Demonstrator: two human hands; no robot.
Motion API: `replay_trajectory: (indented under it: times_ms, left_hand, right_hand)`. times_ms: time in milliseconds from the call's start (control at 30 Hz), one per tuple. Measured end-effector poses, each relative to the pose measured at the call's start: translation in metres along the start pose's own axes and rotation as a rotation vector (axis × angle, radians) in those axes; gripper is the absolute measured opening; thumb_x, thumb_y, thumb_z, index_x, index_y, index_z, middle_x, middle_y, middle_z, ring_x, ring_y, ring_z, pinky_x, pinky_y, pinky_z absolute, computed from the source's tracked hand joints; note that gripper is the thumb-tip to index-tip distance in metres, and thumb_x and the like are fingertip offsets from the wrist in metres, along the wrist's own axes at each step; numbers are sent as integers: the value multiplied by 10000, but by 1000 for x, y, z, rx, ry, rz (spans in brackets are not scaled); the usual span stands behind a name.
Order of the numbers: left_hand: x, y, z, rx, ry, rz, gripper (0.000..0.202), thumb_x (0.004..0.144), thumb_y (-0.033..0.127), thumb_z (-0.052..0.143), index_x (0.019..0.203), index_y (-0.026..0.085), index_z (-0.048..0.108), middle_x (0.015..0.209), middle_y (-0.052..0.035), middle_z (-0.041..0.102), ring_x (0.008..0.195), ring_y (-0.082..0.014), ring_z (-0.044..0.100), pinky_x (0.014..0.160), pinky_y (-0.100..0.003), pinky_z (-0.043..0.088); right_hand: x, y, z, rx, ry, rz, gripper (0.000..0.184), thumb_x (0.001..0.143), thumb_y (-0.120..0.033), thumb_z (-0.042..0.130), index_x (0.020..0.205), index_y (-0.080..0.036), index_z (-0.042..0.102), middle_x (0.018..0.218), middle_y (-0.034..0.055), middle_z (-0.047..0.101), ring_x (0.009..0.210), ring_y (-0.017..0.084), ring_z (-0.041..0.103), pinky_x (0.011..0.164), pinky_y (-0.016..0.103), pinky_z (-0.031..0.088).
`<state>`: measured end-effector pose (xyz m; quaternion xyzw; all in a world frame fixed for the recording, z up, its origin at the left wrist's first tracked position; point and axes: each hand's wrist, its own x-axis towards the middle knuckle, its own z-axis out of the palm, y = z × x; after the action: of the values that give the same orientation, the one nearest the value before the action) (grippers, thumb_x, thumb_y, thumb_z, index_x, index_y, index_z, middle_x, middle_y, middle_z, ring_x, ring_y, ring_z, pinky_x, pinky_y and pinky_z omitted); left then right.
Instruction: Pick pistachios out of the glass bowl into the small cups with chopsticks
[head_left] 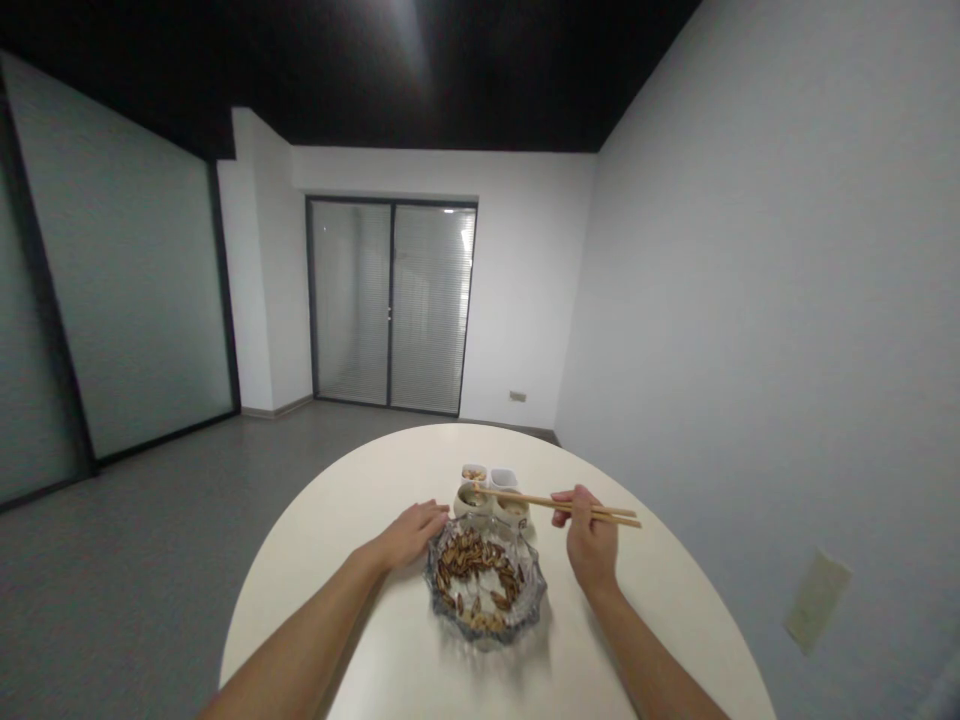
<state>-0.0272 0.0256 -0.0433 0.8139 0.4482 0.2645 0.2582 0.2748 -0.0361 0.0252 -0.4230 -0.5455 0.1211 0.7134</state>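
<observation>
A clear glass bowl (pixel 450 618) holding several brown seeds or nuts sits on the round white table (pixel 352 530) in front of me. My left hand (pixel 412 533) rests on the bowl's left rim, fingers curled against the glass. My right hand (pixel 589 545) grips a pair of wooden chopsticks (pixel 555 503) to the right of the bowl. Their tips point left over a small white cup (pixel 471 497). A second white cup (pixel 513 513) stands beside it, just behind the bowl.
Two small square white dishes (pixel 489 474) stand behind the cups. The table edge curves away at left and right. Beyond are grey floor, glass partitions, a blinded door and a white wall close on the right.
</observation>
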Motion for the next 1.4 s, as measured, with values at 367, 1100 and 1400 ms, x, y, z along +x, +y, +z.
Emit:
replay_trajectory:
  times_ms: [367, 1100, 1400]
  left_hand:
    - [2, -6, 1, 14, -20, 3, 717, 1058, 714, 256, 1407, 275, 703, 1574, -53, 597, 1518, -353, 437, 1317, -518, 222]
    - [-1, 2, 0, 20, 3, 30, 704, 1074, 675, 253, 1394, 242, 706, 1522, -83, 646, 1457, -329, 505, 1276, -481, 308]
    - [0, -1, 0, 4, 9, 4, 734, 1047, 725, 294, 1432, 240, 687, 1549, -83, 622, 1507, -359, 457, 1297, -523, 270]
  right_hand:
    - [34, 36, 38, -88, -95, -26, 755, 965, -829, 443, 804, -168, 770, 556, 29, 657, 519, 187, 633, 563, 301, 533]
    - [-10, 8, -6, 61, -409, 113, 759, 917, -859, 504, 665, -184, 742, 482, 18, 564, 459, 157, 514, 450, 268, 421]
    - [-8, 1, -3, 51, -400, 124, 798, 880, -906, 489, 655, -180, 734, 465, 9, 529, 450, 151, 484, 447, 266, 399]
